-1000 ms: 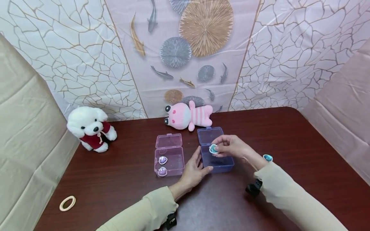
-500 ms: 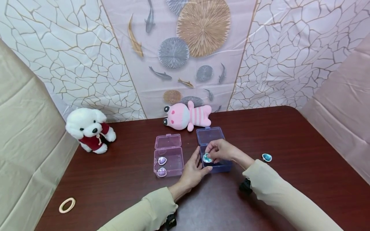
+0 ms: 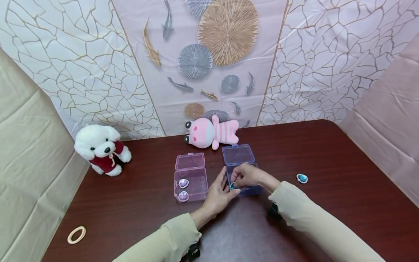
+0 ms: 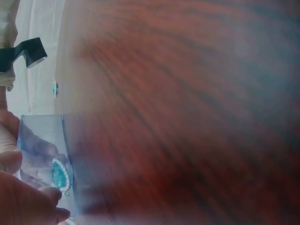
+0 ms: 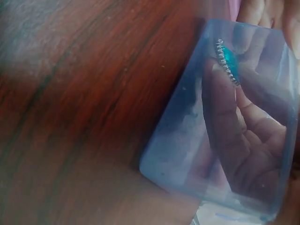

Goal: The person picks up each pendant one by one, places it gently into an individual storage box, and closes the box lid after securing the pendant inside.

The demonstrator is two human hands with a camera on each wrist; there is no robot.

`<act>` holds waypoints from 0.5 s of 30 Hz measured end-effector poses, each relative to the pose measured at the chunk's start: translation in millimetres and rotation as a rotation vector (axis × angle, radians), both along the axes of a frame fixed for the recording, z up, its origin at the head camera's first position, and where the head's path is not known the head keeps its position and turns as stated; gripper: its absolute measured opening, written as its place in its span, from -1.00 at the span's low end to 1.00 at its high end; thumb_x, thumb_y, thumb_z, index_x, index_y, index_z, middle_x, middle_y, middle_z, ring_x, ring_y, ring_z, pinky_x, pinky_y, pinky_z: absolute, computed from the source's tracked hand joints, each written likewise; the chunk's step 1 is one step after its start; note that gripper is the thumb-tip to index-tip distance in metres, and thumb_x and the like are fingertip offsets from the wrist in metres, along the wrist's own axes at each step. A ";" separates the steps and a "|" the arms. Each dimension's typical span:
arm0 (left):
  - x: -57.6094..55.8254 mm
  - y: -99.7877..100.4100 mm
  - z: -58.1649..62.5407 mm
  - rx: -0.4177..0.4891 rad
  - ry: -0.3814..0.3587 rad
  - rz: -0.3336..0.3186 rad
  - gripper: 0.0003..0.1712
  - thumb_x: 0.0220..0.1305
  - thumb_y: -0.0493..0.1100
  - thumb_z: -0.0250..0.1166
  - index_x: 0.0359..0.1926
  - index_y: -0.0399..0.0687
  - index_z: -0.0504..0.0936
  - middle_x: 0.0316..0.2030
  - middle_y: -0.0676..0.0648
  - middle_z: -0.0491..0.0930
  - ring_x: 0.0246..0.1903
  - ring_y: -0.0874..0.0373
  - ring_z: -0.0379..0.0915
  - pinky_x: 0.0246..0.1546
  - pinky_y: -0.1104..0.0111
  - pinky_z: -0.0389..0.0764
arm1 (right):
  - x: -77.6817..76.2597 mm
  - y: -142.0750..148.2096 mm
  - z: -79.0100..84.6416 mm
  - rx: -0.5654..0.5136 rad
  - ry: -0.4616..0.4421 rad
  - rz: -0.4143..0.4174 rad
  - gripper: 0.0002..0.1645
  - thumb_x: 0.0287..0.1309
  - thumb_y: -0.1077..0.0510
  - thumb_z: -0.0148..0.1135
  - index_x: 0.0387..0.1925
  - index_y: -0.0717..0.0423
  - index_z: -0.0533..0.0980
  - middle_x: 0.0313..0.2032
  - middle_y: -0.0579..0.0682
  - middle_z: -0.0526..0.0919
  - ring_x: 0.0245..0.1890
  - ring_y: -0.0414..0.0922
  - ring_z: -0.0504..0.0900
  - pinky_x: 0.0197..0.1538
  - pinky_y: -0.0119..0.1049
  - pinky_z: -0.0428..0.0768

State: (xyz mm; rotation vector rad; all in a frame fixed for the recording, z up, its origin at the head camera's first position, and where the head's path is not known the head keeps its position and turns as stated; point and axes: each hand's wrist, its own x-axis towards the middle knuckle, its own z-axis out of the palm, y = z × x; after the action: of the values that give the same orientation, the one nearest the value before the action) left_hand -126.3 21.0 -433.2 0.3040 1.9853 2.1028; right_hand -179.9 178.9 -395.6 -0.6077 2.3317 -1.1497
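Inside the near left corner of a clear blue plastic box (image 3: 250, 191) with its lid tipped back, pinching a teal faceted gem (image 4: 58, 176) with a pale beaded rim in the curled fingers of the right hand (image 3: 247, 174); cannot tell whether touching the box floor with it. At the same box, resting the left hand (image 3: 217, 195) against the outside, fingers nearly straight along the left wall, thumb apart at the front. Left of that, on the dark red-brown wood-grained counter (image 3: 327, 163), can see an open clear pink plastic box (image 3: 198, 182) holding two lilac faceted gems (image 3: 183, 183) with beaded rims. Well to the right, can see a teal drop-shaped gem (image 3: 302, 178) lying on the counter. Behind the boxes, can see a pink striped plush frog (image 3: 209, 134) lying down; farther left, a white plush dog (image 3: 99, 149) in red clothing and, nearer, a pale smooth ring (image 3: 70, 238)
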 end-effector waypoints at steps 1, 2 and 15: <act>0.1 0.0 0.1 0.000 0.000 0.001 -0.01 0.09 -0.47 0.26 0.45 -0.29 -0.12 0.46 -0.24 -0.16 0.41 -0.15 -0.17 0.35 0.12 0.13 | 0.1 -0.1 -0.3 0.019 0.018 0.001 -0.92 -0.10 0.48 0.21 -0.44 0.42 0.53 -0.63 -0.06 0.58 -0.62 -0.35 0.43 -0.52 -0.55 0.44; 0.3 0.0 0.2 -0.001 0.000 0.002 -0.01 0.09 -0.47 0.26 0.45 -0.29 -0.11 0.46 -0.24 -0.16 0.41 -0.16 -0.17 0.35 0.12 0.13 | 0.2 -0.3 -0.6 0.031 0.026 -0.004 -0.91 -0.11 0.48 0.21 -0.45 0.41 0.54 -0.63 -0.07 0.58 -0.62 -0.35 0.42 -0.52 -0.55 0.42; 1.4 0.0 -0.6 0.012 0.004 0.001 0.00 0.07 -0.49 0.26 0.44 -0.31 -0.11 0.45 -0.26 -0.16 0.41 -0.18 -0.17 0.35 0.11 0.12 | 3.5 -2.9 -0.1 0.165 0.157 0.015 -0.90 -0.19 0.45 0.24 -0.52 0.28 0.59 -0.64 -0.11 0.58 -0.60 -0.36 0.39 -0.46 -0.53 0.42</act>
State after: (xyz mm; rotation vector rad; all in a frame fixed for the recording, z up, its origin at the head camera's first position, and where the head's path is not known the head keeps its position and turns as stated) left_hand -124.9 21.0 -433.8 0.3091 1.9765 2.1172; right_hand -176.4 176.0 -395.7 -0.6744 2.5188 -0.9203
